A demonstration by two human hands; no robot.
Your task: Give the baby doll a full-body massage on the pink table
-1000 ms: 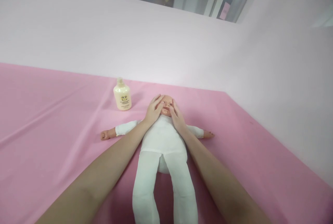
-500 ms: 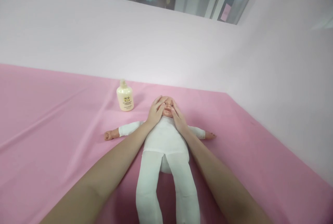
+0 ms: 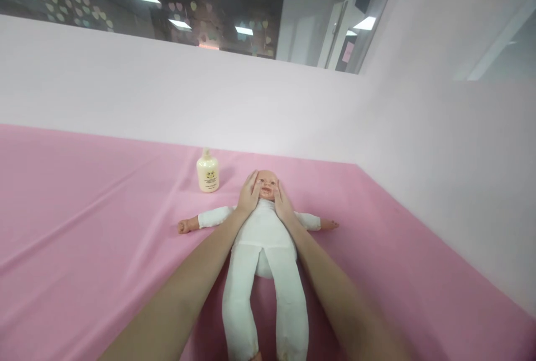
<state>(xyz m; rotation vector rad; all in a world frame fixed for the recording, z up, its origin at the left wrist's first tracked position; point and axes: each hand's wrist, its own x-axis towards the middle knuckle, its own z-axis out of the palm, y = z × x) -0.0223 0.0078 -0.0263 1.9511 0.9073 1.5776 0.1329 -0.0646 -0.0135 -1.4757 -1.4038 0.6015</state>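
A baby doll (image 3: 264,229) with a white cloth body lies on its back, arms spread wide and legs toward me. My left hand (image 3: 248,195) rests flat along the left side of its head, fingers stretched out and thumb by the cheek. On the other side, my right hand (image 3: 283,203) lies against the opposite cheek, also with extended fingers. The doll's forehead, eyes and mouth show between my hands. Neither hand is wrapped round anything.
A cream-coloured bottle (image 3: 208,174) with dark print stands to the left of the doll's head. Pink cloth (image 3: 125,199) with soft creases covers the surface. A white wall (image 3: 167,93) rises behind, with glass (image 3: 234,9) above it, and another wall borders the right.
My hands have slid outward from over the doll's forehead and eyes to the sides of its head, uncovering more of the face. The camera view has tilted up.
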